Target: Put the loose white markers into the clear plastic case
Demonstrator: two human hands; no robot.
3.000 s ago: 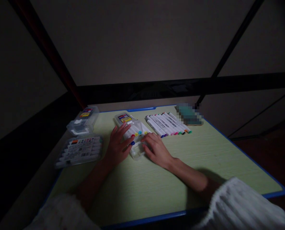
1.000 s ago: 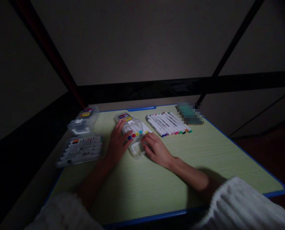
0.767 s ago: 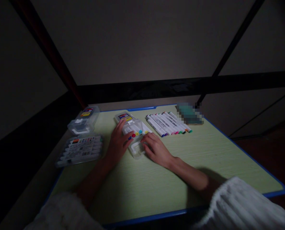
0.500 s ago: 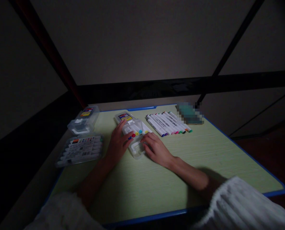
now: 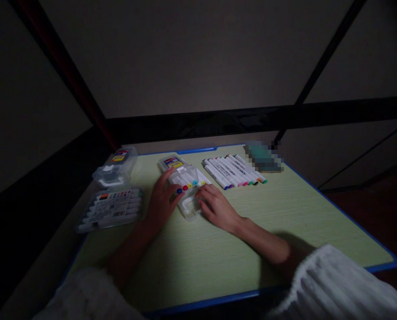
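Observation:
A clear plastic marker case (image 5: 190,210) lies in the middle of the table with its near flap folded open. Inside it are several white markers (image 5: 185,181) with blue, red, yellow and light blue ends facing me. My left hand (image 5: 161,195) grips the case's left side, thumb beside the blue-ended marker. With curled fingers, my right hand (image 5: 217,206) holds the right edge of the flap; its fingertips are partly hidden. A yellow-ended marker (image 5: 203,179) lies along the case's right side, just beyond my right fingers.
Right of the case, several white markers (image 5: 233,172) lie in a row. A blurred green phone-like object (image 5: 261,156) is at the back right. To the left are a closed clear case (image 5: 116,166) and a flat marker pack (image 5: 111,208). Blue edging borders the table (image 5: 218,266).
My left thumb has shifted slightly down and away from the marker ends, so the blue end shows more fully. My right hand stays almost still.

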